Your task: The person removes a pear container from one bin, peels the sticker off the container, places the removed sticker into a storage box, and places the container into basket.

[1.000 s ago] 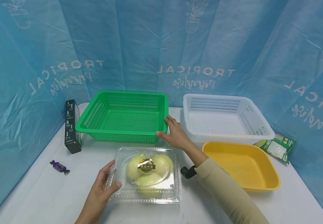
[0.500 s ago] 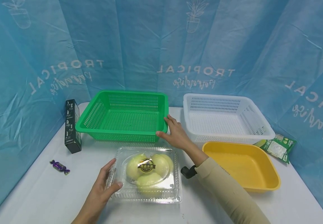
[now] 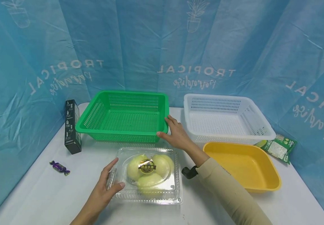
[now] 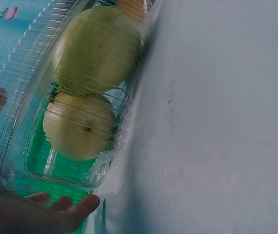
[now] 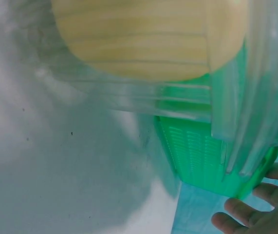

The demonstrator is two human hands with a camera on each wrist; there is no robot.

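The clear plastic box (image 3: 170, 193) sits at the lower middle of the head view, closed over pale green fruit (image 3: 149, 181); the left hand (image 3: 103, 187) is at its left edge, fingers and thumb spread apart, though I can't tell whether they touch it; above, left of centre, stands the green basket (image 3: 131, 122), the right hand (image 3: 176, 135) at its near right corner, fingers loosely parted; the white basket (image 3: 215, 122) fills the upper right, the yellow tub (image 3: 243, 165) below it; a purple-wrapped candy (image 3: 59, 168) lies at lower left, beneath a black box (image 3: 72, 128).
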